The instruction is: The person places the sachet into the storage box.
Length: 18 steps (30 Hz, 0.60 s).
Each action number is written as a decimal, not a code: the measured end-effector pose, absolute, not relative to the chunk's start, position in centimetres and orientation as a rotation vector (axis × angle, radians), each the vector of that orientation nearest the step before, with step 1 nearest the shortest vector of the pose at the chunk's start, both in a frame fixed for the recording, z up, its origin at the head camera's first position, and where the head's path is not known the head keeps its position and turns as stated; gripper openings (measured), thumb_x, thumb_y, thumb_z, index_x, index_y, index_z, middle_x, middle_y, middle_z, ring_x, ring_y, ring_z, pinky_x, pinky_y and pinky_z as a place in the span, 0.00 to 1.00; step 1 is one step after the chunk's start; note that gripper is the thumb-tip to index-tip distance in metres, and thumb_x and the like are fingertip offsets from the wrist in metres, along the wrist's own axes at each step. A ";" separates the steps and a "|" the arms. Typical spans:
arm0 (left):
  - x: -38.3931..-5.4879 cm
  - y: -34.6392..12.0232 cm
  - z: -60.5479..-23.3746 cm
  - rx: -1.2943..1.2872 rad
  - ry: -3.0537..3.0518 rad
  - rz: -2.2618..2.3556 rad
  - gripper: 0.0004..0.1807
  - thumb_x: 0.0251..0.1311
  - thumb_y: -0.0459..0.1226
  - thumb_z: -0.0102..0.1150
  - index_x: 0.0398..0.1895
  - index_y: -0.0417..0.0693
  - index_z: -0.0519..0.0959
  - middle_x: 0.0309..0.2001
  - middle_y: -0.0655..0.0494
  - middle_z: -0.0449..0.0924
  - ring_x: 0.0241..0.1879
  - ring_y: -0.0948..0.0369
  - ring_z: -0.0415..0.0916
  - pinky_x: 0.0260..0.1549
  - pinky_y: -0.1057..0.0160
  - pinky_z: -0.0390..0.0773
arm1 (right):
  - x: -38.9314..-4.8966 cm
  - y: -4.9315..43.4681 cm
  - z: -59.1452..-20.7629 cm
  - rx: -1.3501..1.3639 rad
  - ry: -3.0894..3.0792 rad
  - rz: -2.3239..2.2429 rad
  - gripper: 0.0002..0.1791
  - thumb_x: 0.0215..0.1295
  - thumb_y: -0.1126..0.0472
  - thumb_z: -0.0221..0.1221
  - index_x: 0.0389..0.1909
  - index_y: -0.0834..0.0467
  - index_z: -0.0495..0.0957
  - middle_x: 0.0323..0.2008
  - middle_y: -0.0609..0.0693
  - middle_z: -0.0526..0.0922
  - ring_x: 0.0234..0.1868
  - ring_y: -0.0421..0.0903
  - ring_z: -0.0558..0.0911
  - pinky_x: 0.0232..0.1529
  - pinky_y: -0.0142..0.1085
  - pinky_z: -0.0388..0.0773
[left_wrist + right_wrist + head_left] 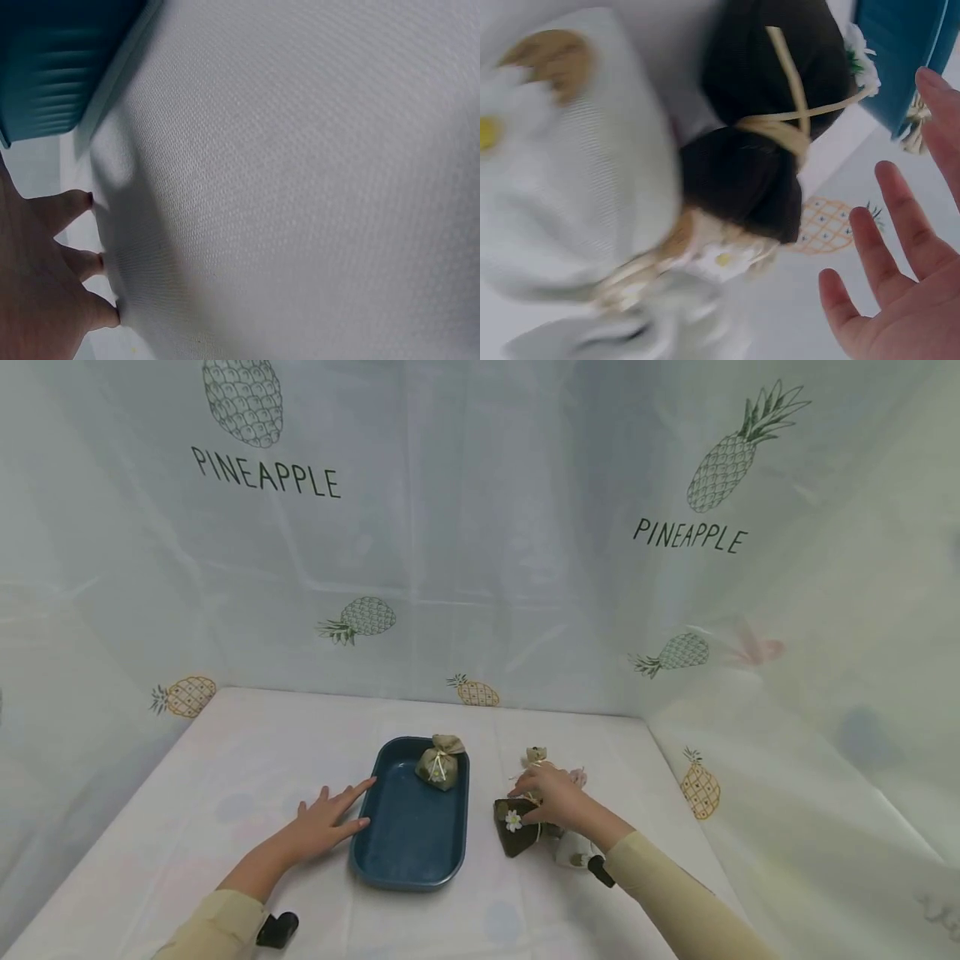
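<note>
Hovering over the pouches on the right: right hand (558,797), fingers loosely extended and spread, grasping nothing in the right wrist view; whether the thumb touches fabric, can't tell. Under and just left of it lies the dark pouch (508,839), white flower on the front, tan cord round its neck. White pouch (572,850) sits on the near side of that group, by the right wrist; beige pouch (536,756) shows its gathered top on the far side, and a pinkish bit (577,775) pokes out to the right of the hand. Left hand (318,828) is released, fingers splayed, two tips at the left rim of the blue tray (408,852); firm contact not readable. Left wrist view has three other fingertips down by the tablecloth (300,187), near the tray wall. Olive pouch (438,768) is inside the tray, far right corner, neck up, ribbon tied. Tray is left of the loose group, gap between.
</note>
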<state>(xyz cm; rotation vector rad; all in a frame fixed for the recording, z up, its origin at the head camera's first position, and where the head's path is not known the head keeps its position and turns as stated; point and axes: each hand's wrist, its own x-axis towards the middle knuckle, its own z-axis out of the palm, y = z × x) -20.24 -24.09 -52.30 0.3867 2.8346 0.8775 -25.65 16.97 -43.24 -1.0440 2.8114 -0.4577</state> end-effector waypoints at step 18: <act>-20.2 -24.3 -52.5 0.401 2.826 0.890 0.39 0.67 0.60 0.49 0.77 0.62 0.52 0.72 0.35 0.54 0.67 0.23 0.35 0.52 0.19 0.34 | -22.8 24.3 -42.3 -1.095 2.727 -0.490 0.09 0.48 0.68 0.72 0.32 0.57 0.88 0.47 0.54 0.80 0.52 0.56 0.76 0.51 0.50 0.74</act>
